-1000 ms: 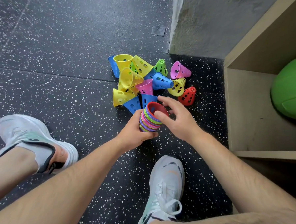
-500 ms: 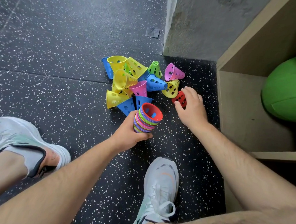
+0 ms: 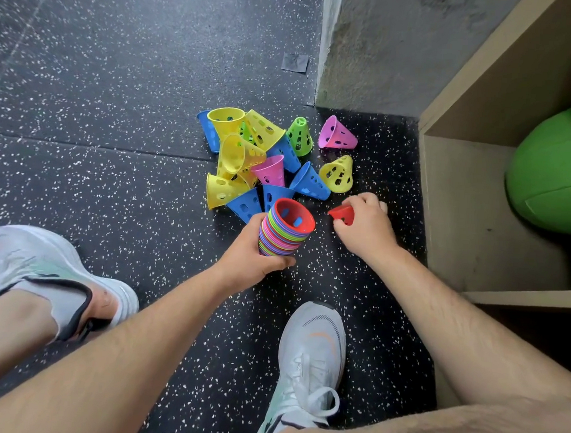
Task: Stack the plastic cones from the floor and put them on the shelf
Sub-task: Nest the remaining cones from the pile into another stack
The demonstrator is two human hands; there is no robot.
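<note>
The task stood partway done. The left hand [image 3: 252, 254] held a nested stack [image 3: 285, 231] of many coloured cones just above the floor [image 3: 118, 108], its fingers [image 3: 282, 261] curled under and round the lower part, with a red cone uppermost and its open mouth tilted up towards the camera. Just to the right of the stack, the right hand [image 3: 366, 227] had its fingers [image 3: 367, 199] closed round a single red cone [image 3: 342, 214], of which only the wide rim and a little of the wall showed; whether that cone was touching the floor could not be told. Beyond the stack lay the loose cones [image 3: 234, 154], a jumbled heap of yellow, blue, pink and green ones, most on their sides and several lying across one another, with a pink cone [image 3: 336, 136], a green cone [image 3: 300, 136] and a yellow cone [image 3: 337, 174] a little apart at the heap's right edge. By a rough count a dozen or more of these were yet to be gathered. Farther right of the stack stood the wooden shelf [image 3: 460, 199], whose open compartment held a green ball [image 3: 557, 171] and no cones. So the red cone looked to be the next to go onto the stack, then the rest of the heap, and the placing on the shelf had not begun.
</note>
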